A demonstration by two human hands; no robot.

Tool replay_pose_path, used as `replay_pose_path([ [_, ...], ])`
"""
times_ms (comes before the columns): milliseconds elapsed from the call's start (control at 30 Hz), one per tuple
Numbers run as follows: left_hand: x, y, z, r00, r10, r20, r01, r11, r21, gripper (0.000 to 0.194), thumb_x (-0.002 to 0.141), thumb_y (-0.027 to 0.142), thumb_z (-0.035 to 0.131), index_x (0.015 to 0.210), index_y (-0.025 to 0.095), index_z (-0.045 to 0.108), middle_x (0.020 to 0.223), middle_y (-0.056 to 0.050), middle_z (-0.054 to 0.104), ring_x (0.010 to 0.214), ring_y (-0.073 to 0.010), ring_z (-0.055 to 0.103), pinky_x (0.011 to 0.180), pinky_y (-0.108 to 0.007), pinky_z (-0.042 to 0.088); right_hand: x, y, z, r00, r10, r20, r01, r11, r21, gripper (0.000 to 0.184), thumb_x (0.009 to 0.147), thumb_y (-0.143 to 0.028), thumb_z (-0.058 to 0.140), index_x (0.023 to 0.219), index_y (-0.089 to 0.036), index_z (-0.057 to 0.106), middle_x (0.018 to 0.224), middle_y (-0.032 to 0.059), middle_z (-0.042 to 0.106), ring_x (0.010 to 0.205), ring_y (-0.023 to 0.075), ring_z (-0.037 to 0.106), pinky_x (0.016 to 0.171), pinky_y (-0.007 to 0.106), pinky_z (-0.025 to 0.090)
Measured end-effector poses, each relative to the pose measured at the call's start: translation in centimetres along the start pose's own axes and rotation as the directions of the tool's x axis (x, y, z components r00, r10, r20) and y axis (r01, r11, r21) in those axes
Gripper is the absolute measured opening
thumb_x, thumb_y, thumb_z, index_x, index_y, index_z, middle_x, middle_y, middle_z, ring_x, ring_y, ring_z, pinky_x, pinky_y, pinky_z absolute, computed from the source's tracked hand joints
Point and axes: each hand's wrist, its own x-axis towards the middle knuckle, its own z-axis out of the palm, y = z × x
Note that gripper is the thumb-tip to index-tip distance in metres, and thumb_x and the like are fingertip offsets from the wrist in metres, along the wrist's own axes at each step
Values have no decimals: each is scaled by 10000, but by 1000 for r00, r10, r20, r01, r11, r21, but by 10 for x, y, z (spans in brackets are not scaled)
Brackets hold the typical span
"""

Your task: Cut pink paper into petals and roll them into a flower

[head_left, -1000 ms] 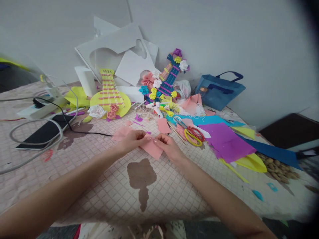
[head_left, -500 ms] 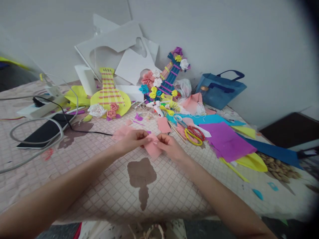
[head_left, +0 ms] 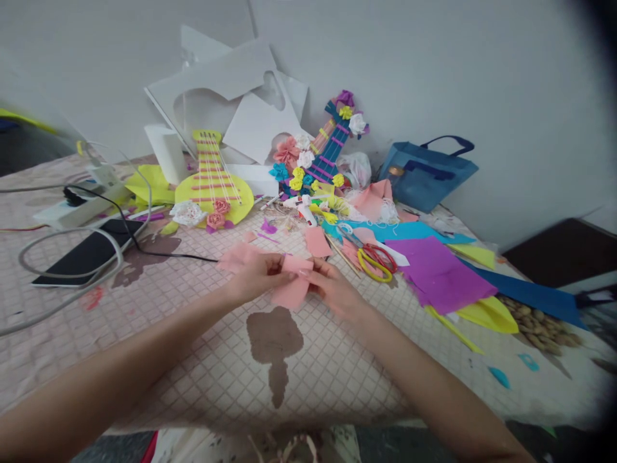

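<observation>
Between my two hands is a piece of pink crepe paper (head_left: 290, 296), its upper part standing above the fingers and its lower part hanging below them. My left hand (head_left: 260, 278) pinches it from the left side. From the right, my right hand (head_left: 332, 286) grips the same piece, thumb on the near face. More pink paper (head_left: 236, 256) lies on the table just behind my left hand. A separate pink square (head_left: 317, 242) rests beyond my right hand, beside thin wooden sticks (head_left: 343, 254).
Scissors with yellow and red handles (head_left: 375, 263) and purple paper (head_left: 441, 273) lie to the right. A white glue gun (head_left: 303, 207) sits mid-table. Behind stand a yellow paper guitar (head_left: 214, 183) and a blue flowered one (head_left: 330, 154). A black cable (head_left: 168, 255) runs in from the left.
The pink paper has turned in my fingers; its upper edge now shows as a flat strip above them. My hands have shifted only slightly.
</observation>
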Motion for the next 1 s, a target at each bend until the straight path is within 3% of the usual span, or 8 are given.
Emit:
replay_pose_path([
  [167, -2, 0, -1, 991, 30, 127, -45, 991, 122, 281, 712, 379, 649, 653, 156, 491, 600, 40, 454, 550, -75, 419, 482, -205, 313, -1, -2, -2, 1000, -23, 2, 23, 993, -113, 200, 694, -353, 704, 728, -189, 596, 701, -28, 551, 633, 93, 478, 601, 229, 373],
  [433, 1, -2, 1, 1000, 8, -18, -7, 999, 38, 282, 718, 390, 641, 683, 134, 528, 642, 17, 497, 585, -84, 442, 519, -215, 329, 1, 2, -3, 994, -86, -67, 77, 990, -120, 244, 681, -403, 704, 717, -195, 581, 671, -29, 514, 614, 103, 438, 577, 236, 349],
  [633, 0, -3, 1, 999, -21, 26, 20, 999, 29, 268, 714, 374, 656, 711, 121, 567, 659, 2, 532, 597, -89, 461, 517, -211, 329, 1, 3, -3, 993, -113, -17, 108, 977, -186, 228, 720, -416, 676, 752, -202, 604, 704, -19, 544, 643, 110, 454, 590, 240, 344],
  [1000, -1, -3, 2, 1000, -18, 17, 17, 999, 44, 258, 710, 378, 651, 701, 130, 585, 657, -2, 560, 595, -95, 486, 527, -219, 354, -1, 1, -2, 985, -170, -39, 151, 942, -300, 252, 738, -442, 647, 727, -198, 588, 676, -13, 523, 639, 120, 444, 573, 247, 334],
])
